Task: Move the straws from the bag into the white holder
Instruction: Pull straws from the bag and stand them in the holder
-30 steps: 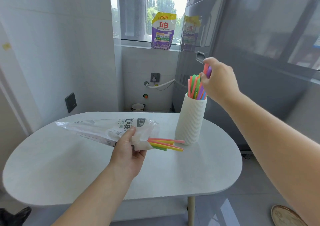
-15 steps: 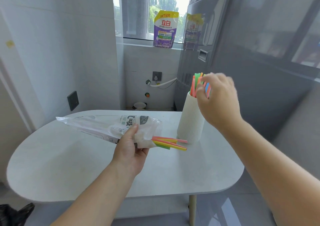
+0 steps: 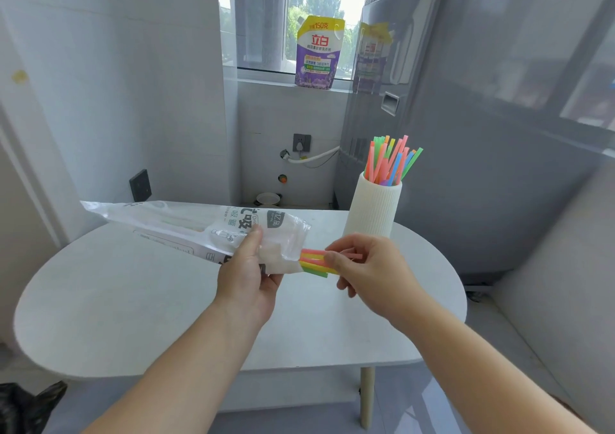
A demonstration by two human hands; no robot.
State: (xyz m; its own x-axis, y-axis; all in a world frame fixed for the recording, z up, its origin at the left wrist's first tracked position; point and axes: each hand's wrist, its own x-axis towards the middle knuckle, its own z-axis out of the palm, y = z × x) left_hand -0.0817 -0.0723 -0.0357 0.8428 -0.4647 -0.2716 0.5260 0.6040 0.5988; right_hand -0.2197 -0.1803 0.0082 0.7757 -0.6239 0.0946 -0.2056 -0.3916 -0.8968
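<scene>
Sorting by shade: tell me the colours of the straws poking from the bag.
Pink, yellow and green straws, head view.

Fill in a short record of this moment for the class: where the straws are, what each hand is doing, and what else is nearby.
left hand: grips the plastic straw bag, held above the table
right hand: pinches the straws sticking out of the bag's mouth
white holder: upright on the table, ribbed, many coloured straws inside
windowsill: purple detergent pouch
right of table: grey washing machine
</scene>
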